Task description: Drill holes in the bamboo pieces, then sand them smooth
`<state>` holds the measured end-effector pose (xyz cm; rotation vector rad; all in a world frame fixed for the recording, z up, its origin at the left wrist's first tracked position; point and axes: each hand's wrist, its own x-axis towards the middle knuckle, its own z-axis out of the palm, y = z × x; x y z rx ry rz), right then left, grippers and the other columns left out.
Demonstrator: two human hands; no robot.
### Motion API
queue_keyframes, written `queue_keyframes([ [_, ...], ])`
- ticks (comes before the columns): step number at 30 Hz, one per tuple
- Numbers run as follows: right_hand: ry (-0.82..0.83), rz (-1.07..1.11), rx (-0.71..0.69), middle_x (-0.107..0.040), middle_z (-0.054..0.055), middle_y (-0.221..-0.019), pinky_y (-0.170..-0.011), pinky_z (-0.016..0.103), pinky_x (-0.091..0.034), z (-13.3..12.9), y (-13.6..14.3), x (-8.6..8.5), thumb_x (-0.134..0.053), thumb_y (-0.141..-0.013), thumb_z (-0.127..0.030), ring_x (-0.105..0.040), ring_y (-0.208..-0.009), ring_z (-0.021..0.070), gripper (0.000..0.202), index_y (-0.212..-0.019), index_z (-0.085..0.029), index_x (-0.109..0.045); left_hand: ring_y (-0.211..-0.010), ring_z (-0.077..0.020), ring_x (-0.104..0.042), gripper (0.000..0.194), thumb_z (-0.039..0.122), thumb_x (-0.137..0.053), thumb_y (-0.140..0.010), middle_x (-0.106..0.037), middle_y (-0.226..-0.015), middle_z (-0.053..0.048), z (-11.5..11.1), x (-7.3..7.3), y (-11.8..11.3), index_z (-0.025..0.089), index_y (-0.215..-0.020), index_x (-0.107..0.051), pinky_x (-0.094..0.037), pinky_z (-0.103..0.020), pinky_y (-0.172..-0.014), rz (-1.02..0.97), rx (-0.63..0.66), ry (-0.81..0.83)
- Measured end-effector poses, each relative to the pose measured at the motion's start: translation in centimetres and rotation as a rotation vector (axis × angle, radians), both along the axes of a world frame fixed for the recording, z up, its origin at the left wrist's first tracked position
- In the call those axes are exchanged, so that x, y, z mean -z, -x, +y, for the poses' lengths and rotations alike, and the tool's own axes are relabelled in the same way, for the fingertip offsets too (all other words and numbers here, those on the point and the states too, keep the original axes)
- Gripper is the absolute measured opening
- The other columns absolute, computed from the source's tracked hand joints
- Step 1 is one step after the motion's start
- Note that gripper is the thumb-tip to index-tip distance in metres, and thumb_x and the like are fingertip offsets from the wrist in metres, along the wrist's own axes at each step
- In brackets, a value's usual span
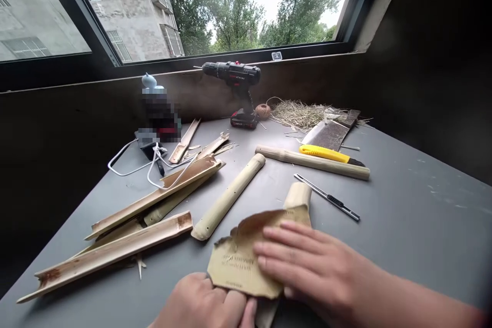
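Note:
A sheet of tan sandpaper with printed lettering and a torn edge drapes over a short bamboo piece. The bamboo's far end sticks out beyond the paper, and its near end shows just below it. My right hand presses on the sandpaper, fingers together and curved over the bamboo beneath. At the bottom, my left hand is closed around the bamboo's near end, against the paper's lower edge; its fingertips are partly hidden. A whole bamboo tube with small holes lies just beyond the sandpaper.
Split bamboo halves and splinters cover the left. A slim craft knife, a bamboo stick, a yellow utility knife and a cleaver lie right. A drill, twine, straw and a white cable sit farther back.

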<state>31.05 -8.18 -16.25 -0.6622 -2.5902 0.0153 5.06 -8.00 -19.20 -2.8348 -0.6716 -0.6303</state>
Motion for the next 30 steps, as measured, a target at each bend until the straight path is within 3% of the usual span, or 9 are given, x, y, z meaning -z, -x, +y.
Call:
queue_keyframes([
  [5, 0.058, 0.104, 0.182, -0.065, 0.011, -0.135, -0.119, 0.044, -0.036, 2.4, -1.5, 1.4, -0.044, -0.101, -0.016, -0.05, -0.136, 0.0217, 0.031, -0.128, -0.013, -0.06, -0.036, -0.0123, -0.047, 0.032, 0.013, -0.046, -0.09, -0.049, -0.046, 0.004, -0.2, 0.0, 0.3, 0.021, -0.06, -0.05, -0.035, -0.028, -0.039, 0.102, -0.051, 0.006],
  [9, 0.042, 0.088, 0.157, -0.066, 0.009, -0.133, -0.114, 0.044, -0.041, 2.0, -1.3, 1.0, -0.049, -0.1, -0.019, -0.054, -0.131, 0.0238, 0.032, -0.13, -0.015, -0.059, -0.035, -0.0121, -0.046, 0.033, 0.013, -0.045, -0.089, -0.048, -0.045, 0.004, -0.2, 0.3, 0.4, 0.021, -0.058, -0.049, -0.035, -0.027, -0.039, 0.093, -0.04, -0.026],
  [13, 0.021, 0.078, 0.075, -0.07, 0.01, -0.127, -0.105, 0.041, -0.047, 3.7, -2.6, 1.0, -0.053, -0.099, -0.022, -0.062, -0.12, 0.0232, 0.032, -0.129, -0.017, -0.061, -0.036, -0.0122, -0.047, 0.032, 0.014, -0.044, -0.09, -0.049, -0.046, 0.004, -0.2, 0.1, 0.3, 0.022, -0.059, -0.049, -0.035, -0.027, -0.039, 0.099, -0.031, -0.033],
  [17, 0.065, 0.115, 0.19, -0.071, 0.012, -0.124, -0.102, 0.042, -0.048, 4.5, -3.4, 1.0, -0.047, -0.1, -0.02, -0.062, -0.12, 0.0236, 0.03, -0.125, -0.017, -0.064, -0.036, -0.0123, -0.048, 0.033, 0.014, -0.043, -0.092, -0.051, -0.047, 0.004, -0.3, -0.3, 0.3, 0.021, -0.061, -0.05, -0.035, -0.028, -0.04, 0.111, -0.052, -0.019],
  [19, 0.116, 0.109, 0.141, -0.068, 0.011, -0.129, -0.11, 0.044, -0.042, 3.3, -2.3, 0.8, -0.047, -0.1, -0.021, -0.058, -0.126, 0.0237, 0.033, -0.129, -0.017, -0.061, -0.036, -0.0126, -0.048, 0.034, 0.014, -0.041, -0.092, -0.051, -0.046, 0.004, -0.3, -0.3, 0.4, 0.021, -0.06, -0.05, -0.034, -0.028, -0.041, 0.114, -0.052, 0.004],
  [23, 0.214, 0.063, -0.101, -0.064, 0.009, -0.136, -0.119, 0.04, -0.032, 1.9, -0.9, 1.0, -0.045, -0.1, -0.023, -0.049, -0.136, 0.0217, 0.039, -0.138, -0.016, -0.055, -0.036, -0.0136, -0.05, 0.04, 0.014, -0.034, -0.096, -0.054, -0.047, 0.003, -0.1, -0.5, 0.4, 0.022, -0.06, -0.051, -0.034, -0.029, -0.042, 0.098, -0.042, 0.057],
  [25, 0.206, 0.102, -0.054, -0.065, 0.01, -0.134, -0.116, 0.042, -0.035, 2.8, -1.5, 1.4, -0.044, -0.101, -0.022, -0.049, -0.136, 0.0222, 0.037, -0.136, -0.018, -0.057, -0.035, -0.0139, -0.049, 0.041, 0.015, -0.033, -0.097, -0.053, -0.045, 0.003, -0.1, -0.6, 0.3, 0.022, -0.061, -0.051, -0.033, -0.03, -0.041, 0.103, -0.06, 0.058],
  [28, 0.187, 0.181, 0.126, -0.066, 0.011, -0.132, -0.112, 0.046, -0.04, 4.0, -2.6, 1.7, -0.044, -0.101, -0.02, -0.053, -0.131, 0.0229, 0.035, -0.132, -0.021, -0.06, -0.033, -0.0136, -0.047, 0.039, 0.015, -0.036, -0.096, -0.049, -0.043, 0.004, -0.1, -0.5, 0.2, 0.022, -0.06, -0.05, -0.031, -0.03, -0.039, 0.128, -0.059, 0.065],
  [30, 0.194, 0.151, 0.11, -0.066, 0.011, -0.133, -0.115, 0.047, -0.037, 3.4, -2.2, 1.5, -0.045, -0.1, -0.02, -0.052, -0.133, 0.0232, 0.036, -0.134, -0.021, -0.058, -0.033, -0.0135, -0.047, 0.038, 0.015, -0.039, -0.094, -0.05, -0.044, 0.004, -0.1, -0.3, 0.3, 0.022, -0.059, -0.05, -0.032, -0.03, -0.04, 0.122, -0.052, 0.062],
])
